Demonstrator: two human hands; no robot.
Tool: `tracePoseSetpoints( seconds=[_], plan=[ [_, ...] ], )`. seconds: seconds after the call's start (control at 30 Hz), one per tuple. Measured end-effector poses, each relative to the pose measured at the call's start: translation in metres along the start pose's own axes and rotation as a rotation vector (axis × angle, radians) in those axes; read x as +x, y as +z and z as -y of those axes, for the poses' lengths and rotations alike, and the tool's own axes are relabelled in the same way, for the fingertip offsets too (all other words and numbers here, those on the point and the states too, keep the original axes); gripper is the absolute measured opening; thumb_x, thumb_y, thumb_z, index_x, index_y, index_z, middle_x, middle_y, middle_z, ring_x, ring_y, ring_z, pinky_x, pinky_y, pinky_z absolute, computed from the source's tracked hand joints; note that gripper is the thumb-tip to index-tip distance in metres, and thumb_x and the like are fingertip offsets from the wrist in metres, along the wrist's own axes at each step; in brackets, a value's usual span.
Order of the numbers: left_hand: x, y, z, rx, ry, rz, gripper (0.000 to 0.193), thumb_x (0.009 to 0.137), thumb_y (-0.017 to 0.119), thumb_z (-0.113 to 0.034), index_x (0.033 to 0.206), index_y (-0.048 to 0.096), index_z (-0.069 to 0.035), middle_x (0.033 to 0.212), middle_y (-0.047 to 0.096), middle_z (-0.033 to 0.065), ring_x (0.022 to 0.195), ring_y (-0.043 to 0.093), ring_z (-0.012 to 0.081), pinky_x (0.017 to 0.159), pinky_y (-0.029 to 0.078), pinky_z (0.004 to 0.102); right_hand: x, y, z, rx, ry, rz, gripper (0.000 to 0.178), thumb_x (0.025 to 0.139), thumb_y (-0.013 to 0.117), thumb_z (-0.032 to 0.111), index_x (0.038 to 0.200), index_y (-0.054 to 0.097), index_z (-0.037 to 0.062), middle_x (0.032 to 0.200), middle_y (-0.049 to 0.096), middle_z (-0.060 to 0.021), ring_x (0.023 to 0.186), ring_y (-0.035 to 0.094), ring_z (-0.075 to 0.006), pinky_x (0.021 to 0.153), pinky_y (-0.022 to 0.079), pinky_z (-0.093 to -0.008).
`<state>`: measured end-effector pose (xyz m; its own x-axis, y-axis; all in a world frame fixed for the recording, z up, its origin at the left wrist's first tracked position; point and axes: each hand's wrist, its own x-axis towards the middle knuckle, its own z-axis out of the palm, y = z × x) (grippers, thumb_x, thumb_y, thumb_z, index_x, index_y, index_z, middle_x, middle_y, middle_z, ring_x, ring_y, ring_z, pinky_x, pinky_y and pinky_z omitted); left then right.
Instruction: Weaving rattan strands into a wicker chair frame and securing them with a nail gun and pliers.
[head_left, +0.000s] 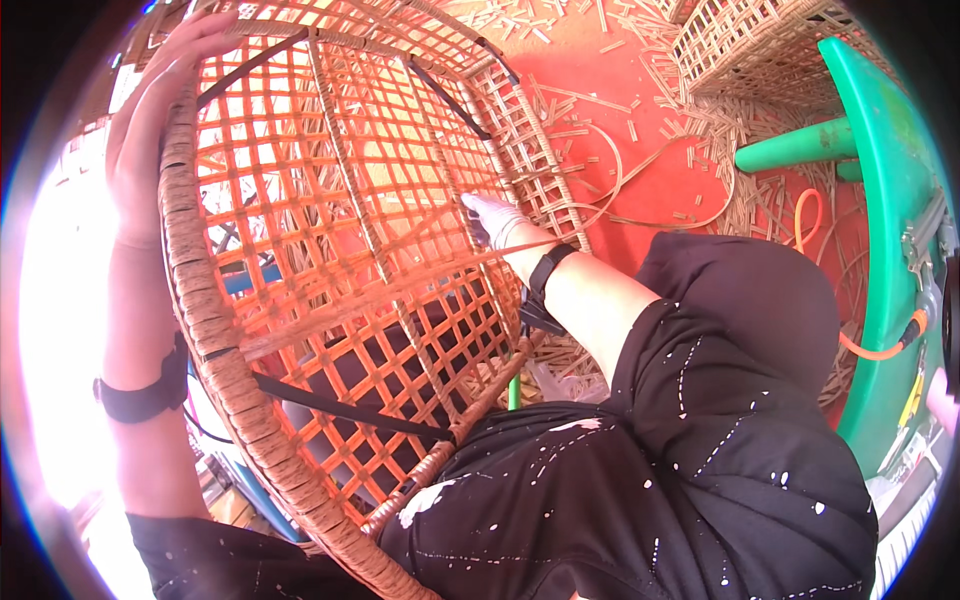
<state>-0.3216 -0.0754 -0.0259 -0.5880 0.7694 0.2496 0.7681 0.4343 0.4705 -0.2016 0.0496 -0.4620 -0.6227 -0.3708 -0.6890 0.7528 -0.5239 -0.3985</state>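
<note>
A large wicker basket (345,270) of open lattice rests tilted across my lap, its mouth toward me. My left hand (165,110) is closed over the thick wrapped rim (205,290) at the upper left. Inside, by the far lattice wall, my right hand (492,220) wears a pale glove and has its fingers drawn together. A thin rattan strip runs to these fingertips, though the fingers partly hide the grip. Another long strip (420,275) crosses the basket from the near rim and passes over my right wrist. Dark braces (350,410) span the basket's corners.
Cut rattan pieces (690,130) litter the red floor, with a long loose strip (640,175) looping there. Another woven basket (745,50) stands at the far right. Close on my right is a green plastic stool (880,200) with tools and an orange hose (880,350).
</note>
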Motion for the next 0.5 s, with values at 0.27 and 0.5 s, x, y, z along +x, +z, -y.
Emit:
tracePoseSetpoints(
  seconds=[0.27, 0.5],
  plan=[
    [0.007, 0.009, -0.016, -0.073, -0.22, -0.115, 0.041, 0.096, 0.031, -0.017, 0.112, 0.058, 0.009, 0.13, 0.053, 0.0215, 0.132, 0.04, 0.0311, 0.113, 0.028, 0.0408, -0.01, -0.002, 0.027, 0.409, -0.134, -0.002, 0.019, 0.086, 0.069, 0.028, 0.091, 0.058, 0.0129, 0.077, 0.06, -0.0013, 0.056, 0.056, -0.0123, 0.045, 0.045, -0.0243],
    [0.003, 0.003, -0.01, 0.035, -0.136, -0.044, 0.043, 0.097, 0.031, -0.019, 0.114, 0.058, 0.008, 0.131, 0.053, 0.0215, 0.133, 0.039, 0.0322, 0.113, 0.028, 0.0424, -0.02, 0.011, 0.033, 0.071, -0.035, 0.01, 0.016, 0.088, 0.067, 0.029, 0.086, 0.064, 0.0128, 0.056, 0.051, 0.0035, 0.043, 0.045, -0.0089, 0.039, 0.036, -0.0237]
  ],
)
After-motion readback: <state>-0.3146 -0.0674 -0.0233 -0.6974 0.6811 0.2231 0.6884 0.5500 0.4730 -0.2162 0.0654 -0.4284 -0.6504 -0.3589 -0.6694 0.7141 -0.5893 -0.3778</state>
